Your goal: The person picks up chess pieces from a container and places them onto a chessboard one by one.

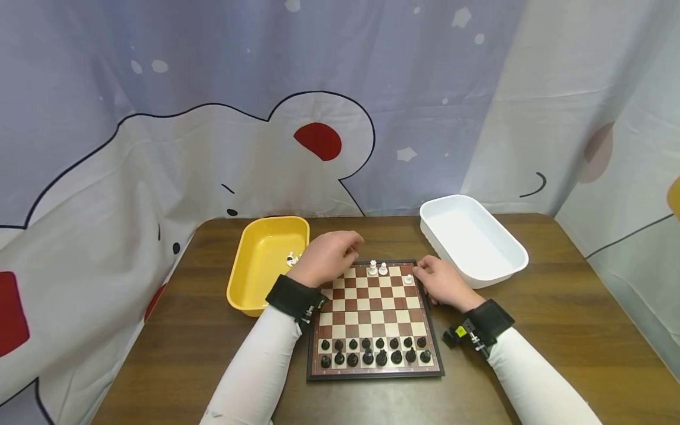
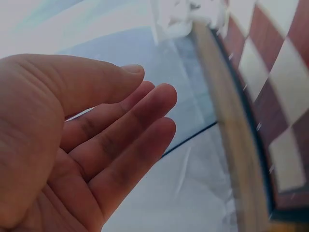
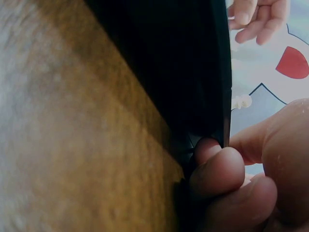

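A brown and cream chessboard (image 1: 366, 311) with a dark rim lies on the table. Over its far left corner hovers my left hand (image 1: 327, 258), its fingers loosely bent and nothing between them; the left wrist view shows the same hand (image 2: 106, 130) beside the board (image 2: 285, 96). My right hand (image 1: 441, 282) pinches the board's right rim near the far corner. In the right wrist view its fingertips (image 3: 219, 169) tuck under the dark edge (image 3: 193, 72). A few white pieces stand by the far edge, among them a pawn (image 1: 408, 279). Two rows of black pieces (image 1: 368, 356) line the near side.
To the left is a yellow tray (image 1: 241, 274) holding some white pieces (image 1: 290, 260), partly hidden behind my left hand. A white tray (image 1: 473, 236) stands at the back right, close to my right hand. A patterned curtain (image 1: 255, 165) hangs behind the wooden table (image 1: 175, 354).
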The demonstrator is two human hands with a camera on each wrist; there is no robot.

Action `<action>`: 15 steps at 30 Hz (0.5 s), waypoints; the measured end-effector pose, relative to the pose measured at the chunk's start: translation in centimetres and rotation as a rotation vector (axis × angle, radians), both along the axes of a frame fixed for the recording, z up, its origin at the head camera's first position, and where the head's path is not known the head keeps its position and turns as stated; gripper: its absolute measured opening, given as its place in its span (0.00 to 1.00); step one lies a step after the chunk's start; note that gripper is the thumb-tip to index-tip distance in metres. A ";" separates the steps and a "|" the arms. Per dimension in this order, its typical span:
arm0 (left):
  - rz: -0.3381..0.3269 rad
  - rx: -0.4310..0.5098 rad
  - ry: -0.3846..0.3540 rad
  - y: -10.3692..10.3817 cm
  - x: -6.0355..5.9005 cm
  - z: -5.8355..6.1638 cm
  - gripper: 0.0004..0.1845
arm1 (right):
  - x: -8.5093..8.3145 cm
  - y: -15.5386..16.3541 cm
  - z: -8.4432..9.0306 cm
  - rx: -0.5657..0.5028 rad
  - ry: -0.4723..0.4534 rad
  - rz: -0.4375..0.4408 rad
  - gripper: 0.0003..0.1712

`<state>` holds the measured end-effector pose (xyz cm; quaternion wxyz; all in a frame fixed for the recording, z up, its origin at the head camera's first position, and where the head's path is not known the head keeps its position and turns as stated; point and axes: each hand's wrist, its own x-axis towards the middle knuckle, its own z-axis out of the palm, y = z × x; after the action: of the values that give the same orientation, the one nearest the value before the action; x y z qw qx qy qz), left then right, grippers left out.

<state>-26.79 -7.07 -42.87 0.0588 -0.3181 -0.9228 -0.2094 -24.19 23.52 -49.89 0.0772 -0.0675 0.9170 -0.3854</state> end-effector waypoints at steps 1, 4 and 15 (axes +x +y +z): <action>0.011 0.008 0.002 -0.3 -0.1 0.3 0.14 | 0.0 0.0 0.0 0.001 0.001 0.001 0.17; 0.052 0.033 0.005 -1.5 -0.3 0.9 0.13 | -0.1 0.0 0.0 0.005 0.001 0.000 0.17; 0.224 0.144 -0.025 -6.7 -1.3 1.7 0.13 | -0.1 0.2 -0.3 0.013 -0.004 0.001 0.17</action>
<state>-28.09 -13.80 -41.17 0.0928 -0.2054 -0.9358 -0.2712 -24.32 23.68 -50.15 0.0797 -0.0669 0.9193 -0.3795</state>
